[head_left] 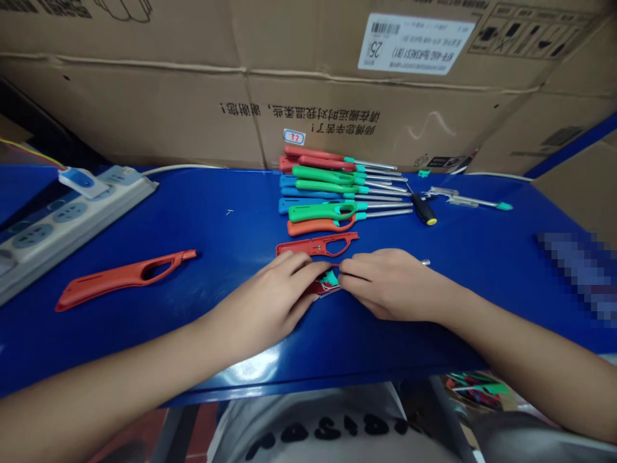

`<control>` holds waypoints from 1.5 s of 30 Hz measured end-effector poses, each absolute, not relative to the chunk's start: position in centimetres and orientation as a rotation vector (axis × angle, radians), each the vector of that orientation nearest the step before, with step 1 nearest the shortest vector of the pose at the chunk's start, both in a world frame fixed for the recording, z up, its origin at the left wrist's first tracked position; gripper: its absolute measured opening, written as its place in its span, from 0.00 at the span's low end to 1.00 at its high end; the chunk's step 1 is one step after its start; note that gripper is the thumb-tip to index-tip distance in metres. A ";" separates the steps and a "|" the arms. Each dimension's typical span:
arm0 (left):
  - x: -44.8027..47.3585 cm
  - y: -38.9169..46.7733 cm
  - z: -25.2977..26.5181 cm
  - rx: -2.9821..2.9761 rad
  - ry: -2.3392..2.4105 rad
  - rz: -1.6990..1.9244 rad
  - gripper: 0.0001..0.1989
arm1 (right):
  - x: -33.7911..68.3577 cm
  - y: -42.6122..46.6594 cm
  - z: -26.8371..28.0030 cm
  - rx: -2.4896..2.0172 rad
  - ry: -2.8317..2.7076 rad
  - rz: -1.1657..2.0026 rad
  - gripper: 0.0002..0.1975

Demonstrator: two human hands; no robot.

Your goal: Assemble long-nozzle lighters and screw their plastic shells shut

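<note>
Both my hands work on a red lighter body (330,290) near the table's front edge; a green trigger part and thin white wire show between them. My left hand (277,296) has its fingers closed around the left end of this body. From the right, my right hand (388,283) pinches the other end, its fingertips hidden behind the knuckles. A metal tip (425,262) pokes out beyond that hand. Just behind lies an empty red half shell (318,245). An orange-red half shell (125,278) rests apart at the left.
Several finished-looking lighters (322,193) in red, green, blue and orange lie in a row at the back. A black screwdriver (424,209) and a clear-and-metal lighter insert (465,199) are right of them. A power strip (72,215) occupies the left; cardboard (308,96) walls the back.
</note>
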State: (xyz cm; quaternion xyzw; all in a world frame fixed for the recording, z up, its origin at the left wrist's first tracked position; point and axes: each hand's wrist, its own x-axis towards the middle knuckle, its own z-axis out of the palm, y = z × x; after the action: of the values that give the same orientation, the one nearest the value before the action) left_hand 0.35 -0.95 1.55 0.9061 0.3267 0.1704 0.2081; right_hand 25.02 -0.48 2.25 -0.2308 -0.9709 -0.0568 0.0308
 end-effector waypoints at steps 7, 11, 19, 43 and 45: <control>0.0 -1.5 1.8 2.720 0.965 0.292 0.23 | 27.5 1.4 2.5 -1.018 -2.479 -0.048 0.13; 0.0 -1.6 1.7 2.797 0.938 0.254 0.24 | 29.3 2.8 2.8 -1.370 -2.172 -0.055 0.16; 0.0 -1.5 1.8 2.804 0.924 0.230 0.23 | 36.9 6.8 3.8 -1.989 -1.896 -0.283 0.16; 0.3 -0.4 1.4 2.437 0.989 0.756 0.23 | 30.4 4.9 3.8 -1.347 -1.570 0.301 0.10; 0.7 -0.3 1.2 2.347 1.012 0.833 0.22 | 25.7 3.1 2.5 -1.054 -1.588 0.407 0.09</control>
State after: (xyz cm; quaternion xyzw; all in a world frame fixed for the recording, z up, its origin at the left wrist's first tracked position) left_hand 0.66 -0.32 1.18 0.8508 0.3668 0.3018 0.2247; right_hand 25.73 3.09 2.48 -0.4474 -0.6741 0.1727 0.5618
